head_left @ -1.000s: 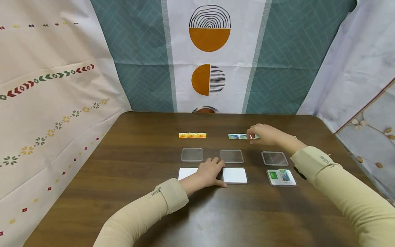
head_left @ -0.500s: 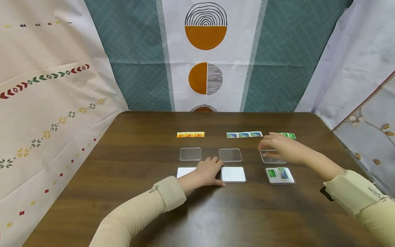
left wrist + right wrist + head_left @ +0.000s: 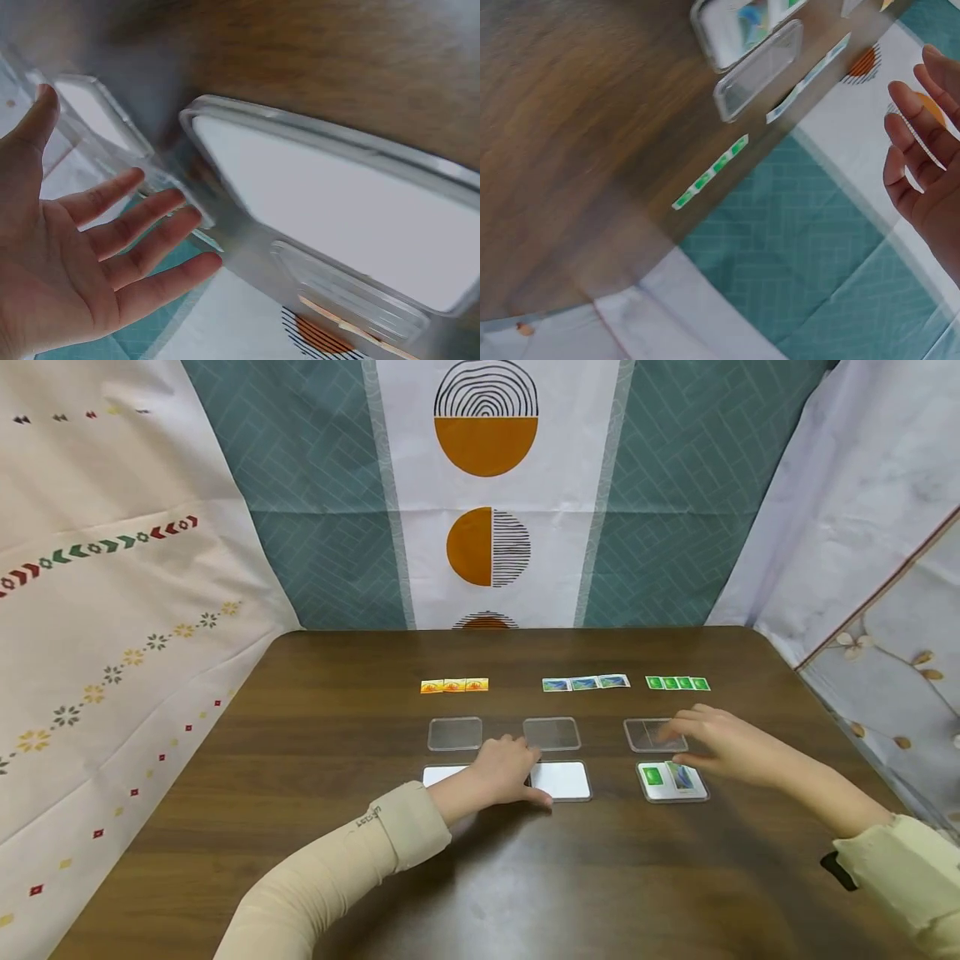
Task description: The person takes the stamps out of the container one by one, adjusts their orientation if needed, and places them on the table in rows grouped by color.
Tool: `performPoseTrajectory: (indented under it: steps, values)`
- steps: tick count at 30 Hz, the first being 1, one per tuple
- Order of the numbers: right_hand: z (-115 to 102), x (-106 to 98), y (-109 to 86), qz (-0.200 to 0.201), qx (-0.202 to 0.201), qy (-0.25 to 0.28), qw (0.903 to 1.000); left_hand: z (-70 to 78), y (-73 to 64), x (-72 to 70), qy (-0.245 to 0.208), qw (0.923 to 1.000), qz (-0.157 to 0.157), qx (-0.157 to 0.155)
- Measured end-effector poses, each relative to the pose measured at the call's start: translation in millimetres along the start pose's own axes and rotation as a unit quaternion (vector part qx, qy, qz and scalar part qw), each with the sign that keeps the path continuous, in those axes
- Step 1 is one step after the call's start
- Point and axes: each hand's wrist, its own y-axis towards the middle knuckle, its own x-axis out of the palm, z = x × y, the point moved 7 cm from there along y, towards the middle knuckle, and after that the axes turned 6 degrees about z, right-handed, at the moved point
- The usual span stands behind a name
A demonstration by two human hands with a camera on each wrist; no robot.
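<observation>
My left hand [image 3: 504,770] lies low between two clear cases with white insides, the left case [image 3: 444,774] partly behind it and the middle case [image 3: 561,781] beside its fingers. In the left wrist view that hand [image 3: 71,262] has spread fingers and a bare palm. My right hand [image 3: 723,745] is over the right end of a clear lid [image 3: 637,735], just behind a case [image 3: 660,792] with a green and a blue stamp-like piece inside. Its fingers bend loosely in the right wrist view, and nothing shows between them [image 3: 930,142].
Along the back of the brown table [image 3: 345,693] lie orange pieces [image 3: 454,686], blue pieces [image 3: 586,682] and green pieces [image 3: 677,683], in rows. Two more clear lids, one left [image 3: 454,734] and one in the middle [image 3: 552,734], lie before them. Patterned cloth [image 3: 315,527] hangs behind.
My right hand has moved from the blue row to the right and towards me, uncovering the blue and green rows. My left hand has stayed between the cases. The head view has shifted slightly.
</observation>
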Motion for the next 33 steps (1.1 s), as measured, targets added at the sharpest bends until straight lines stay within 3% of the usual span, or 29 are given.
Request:
performPoseTrajectory:
  steps: [10,15,19,27,33]
  values:
    - [5,5,-20.9,0.007,0.013,0.021,0.9997,30.9,11.9,-26.6,-0.012,0.9942,0.089,0.058]
    - [9,9,-33.6,0.021,0.031,0.039,0.9985,52.0,28.5,-31.5,-0.020,0.9891,0.116,0.089]
    - [13,14,-41.1,0.011,0.047,0.049,0.9977,66.7,45.7,-31.7,-0.018,0.9869,0.122,0.104]
    - [22,25,-54.4,-0.018,0.097,0.055,0.9935,86.3,71.2,-30.8,-0.044,0.9834,0.150,0.092]
    - [29,34,-59.3,-0.028,0.104,0.060,0.9924,97.8,81.4,-24.1,-0.072,0.9891,0.112,0.063]
